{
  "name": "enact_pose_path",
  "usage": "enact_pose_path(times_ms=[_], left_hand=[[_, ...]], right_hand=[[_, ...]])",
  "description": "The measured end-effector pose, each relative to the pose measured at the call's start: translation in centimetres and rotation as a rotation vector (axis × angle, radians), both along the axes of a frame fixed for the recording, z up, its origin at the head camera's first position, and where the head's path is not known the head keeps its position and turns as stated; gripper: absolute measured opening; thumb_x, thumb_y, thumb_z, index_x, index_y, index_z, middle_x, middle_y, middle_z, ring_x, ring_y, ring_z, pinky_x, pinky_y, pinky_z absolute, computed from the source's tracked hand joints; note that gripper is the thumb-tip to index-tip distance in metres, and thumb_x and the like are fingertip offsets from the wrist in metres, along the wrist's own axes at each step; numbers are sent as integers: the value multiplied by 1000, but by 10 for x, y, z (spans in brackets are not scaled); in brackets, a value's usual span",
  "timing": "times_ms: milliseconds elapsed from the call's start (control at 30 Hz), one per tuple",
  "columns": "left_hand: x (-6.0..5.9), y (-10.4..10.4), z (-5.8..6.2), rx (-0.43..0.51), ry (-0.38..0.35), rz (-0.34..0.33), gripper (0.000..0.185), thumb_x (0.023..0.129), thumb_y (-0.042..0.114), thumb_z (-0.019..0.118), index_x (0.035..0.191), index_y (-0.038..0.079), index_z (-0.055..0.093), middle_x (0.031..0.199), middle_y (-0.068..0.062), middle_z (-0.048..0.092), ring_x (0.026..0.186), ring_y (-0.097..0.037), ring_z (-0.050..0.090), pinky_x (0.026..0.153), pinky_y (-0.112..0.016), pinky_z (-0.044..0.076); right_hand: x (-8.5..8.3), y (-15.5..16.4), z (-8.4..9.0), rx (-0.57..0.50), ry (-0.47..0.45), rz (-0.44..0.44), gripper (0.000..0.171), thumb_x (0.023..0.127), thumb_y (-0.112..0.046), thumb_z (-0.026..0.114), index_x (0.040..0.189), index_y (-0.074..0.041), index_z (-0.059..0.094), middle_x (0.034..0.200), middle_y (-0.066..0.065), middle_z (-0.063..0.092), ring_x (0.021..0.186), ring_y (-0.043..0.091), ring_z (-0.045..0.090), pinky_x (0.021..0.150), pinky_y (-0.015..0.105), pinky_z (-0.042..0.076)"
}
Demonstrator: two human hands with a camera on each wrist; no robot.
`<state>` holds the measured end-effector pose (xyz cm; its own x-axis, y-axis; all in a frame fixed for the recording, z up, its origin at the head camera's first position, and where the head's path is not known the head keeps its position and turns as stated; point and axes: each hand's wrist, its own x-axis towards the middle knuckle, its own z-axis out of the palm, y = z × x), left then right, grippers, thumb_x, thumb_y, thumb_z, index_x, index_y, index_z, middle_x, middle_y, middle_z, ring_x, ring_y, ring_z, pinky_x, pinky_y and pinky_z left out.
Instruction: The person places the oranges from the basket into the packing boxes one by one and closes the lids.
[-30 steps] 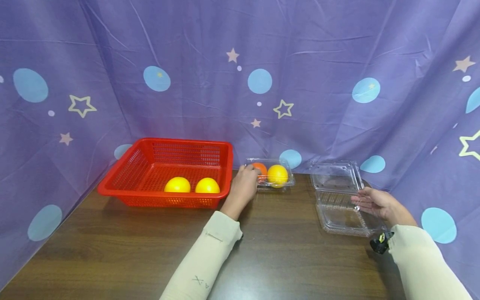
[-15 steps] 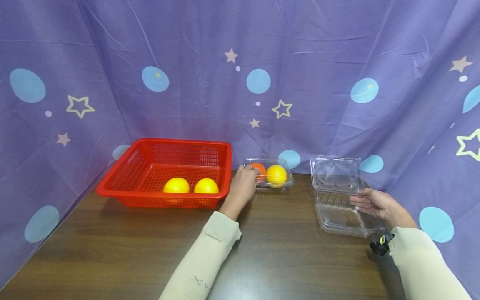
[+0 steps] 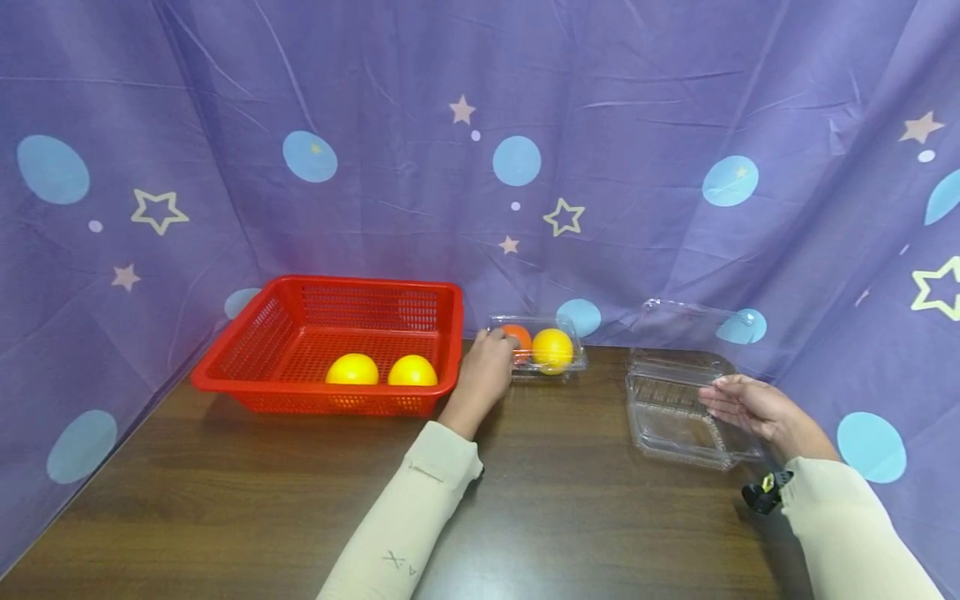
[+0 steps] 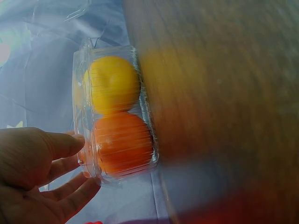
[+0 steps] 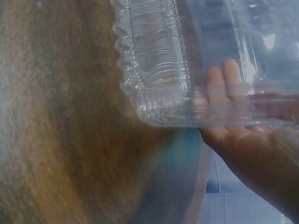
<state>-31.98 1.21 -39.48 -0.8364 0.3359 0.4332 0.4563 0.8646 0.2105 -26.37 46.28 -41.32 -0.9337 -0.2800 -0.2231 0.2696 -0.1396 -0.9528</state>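
My left hand [image 3: 489, 367] grips the left end of a clear plastic clamshell box [image 4: 86, 102]. Inside that box, a round orange fruit [image 4: 124, 144] sits beside a round yellow fruit [image 4: 112, 84]. In the left wrist view the thumb lies on the box's rim, with the other fingers spread below. On the right stands a second clear clamshell box [image 3: 675, 417], unfolded and holding nothing, its lid [image 3: 690, 321] tilted up at the back. My right hand [image 3: 757, 408] reaches along its right side with straight fingers [image 5: 232, 77], seen through the plastic in the right wrist view.
A red plastic basket [image 3: 240, 358] stands on the left of the brown wooden table [image 3: 570, 517]. Two yellow round fruits, one left [image 3: 352, 369] and one right [image 3: 412, 371], lie near its front wall. A purple patterned curtain [image 3: 420, 208] closes off the back and sides.
The lid of the right-hand clamshell has shifted and risen at the back, and its tray has moved slightly backward. My left hand and the filled box have stayed in place.
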Motion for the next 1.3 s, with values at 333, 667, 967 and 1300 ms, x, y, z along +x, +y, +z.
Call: enact_pose_path(times_ms=[333, 667, 967, 1300], left_hand=[[0, 0, 0, 6, 1, -6, 21, 95, 4, 65, 110, 10, 78, 108, -10, 69, 95, -31, 59, 82, -40, 56], [0, 0, 0, 4, 22, -2, 19, 94, 5, 68, 109, 11, 78, 107, -10, 69, 94, -31, 60, 80, -40, 57], [-1, -1, -2, -4, 12, -1, 21, 94, 3, 66, 108, 11, 78, 108, -9, 70, 95, -31, 59, 80, -39, 56], [-1, -1, -1, -6, 8, -3, 21, 94, 4, 67, 110, 11, 78, 108, -9, 70, 95, -31, 59, 81, -39, 56]], right_hand=[[3, -7, 5, -117, 42, 26, 33, 111, -3, 29, 103, -7, 61, 105, 10, 77, 101, 21, 74, 92, 32, 57], [5, -34, 24, -89, 115, 8, 30, 110, -1, 33, 104, -6, 61, 105, 10, 76, 102, 18, 73, 91, 30, 57], [5, -70, 36, -87, 113, -48, 25, 108, 0, 39, 101, -6, 62, 101, 10, 77, 99, 19, 74, 91, 31, 57], [2, -104, 34, -71, 131, -63, 24, 108, 0, 40, 99, -7, 62, 99, 8, 77, 97, 18, 74, 90, 32, 57]])
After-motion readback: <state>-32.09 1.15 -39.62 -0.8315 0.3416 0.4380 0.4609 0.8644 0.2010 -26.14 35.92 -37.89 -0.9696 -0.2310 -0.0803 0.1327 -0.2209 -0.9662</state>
